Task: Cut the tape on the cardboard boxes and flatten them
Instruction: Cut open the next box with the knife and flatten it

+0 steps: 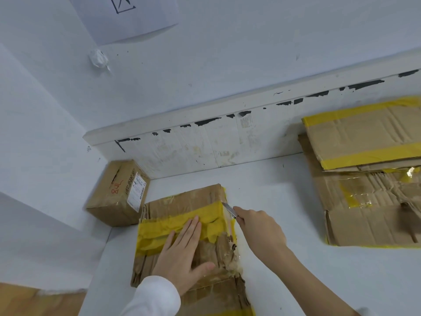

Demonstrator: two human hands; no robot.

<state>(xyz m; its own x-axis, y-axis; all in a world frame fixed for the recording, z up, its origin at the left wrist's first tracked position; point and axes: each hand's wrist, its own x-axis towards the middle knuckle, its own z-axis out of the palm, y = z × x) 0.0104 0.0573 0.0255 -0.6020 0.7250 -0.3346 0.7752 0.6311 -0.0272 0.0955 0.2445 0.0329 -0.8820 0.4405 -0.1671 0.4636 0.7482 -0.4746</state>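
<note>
A worn cardboard box (182,201) wrapped in yellow tape (159,229) lies on the white table in front of me. My left hand (182,254) presses flat on its top, fingers straight and spread over the tape band. My right hand (257,229) grips a small utility knife (229,209). The blade tip touches the tape at the box's upper right edge.
A smaller sealed box (118,195) with a white label and red writing stands in the back left corner. Flattened boxes (369,179) with yellow tape are stacked at the right. A white wall ledge (205,124) runs behind the table (284,224).
</note>
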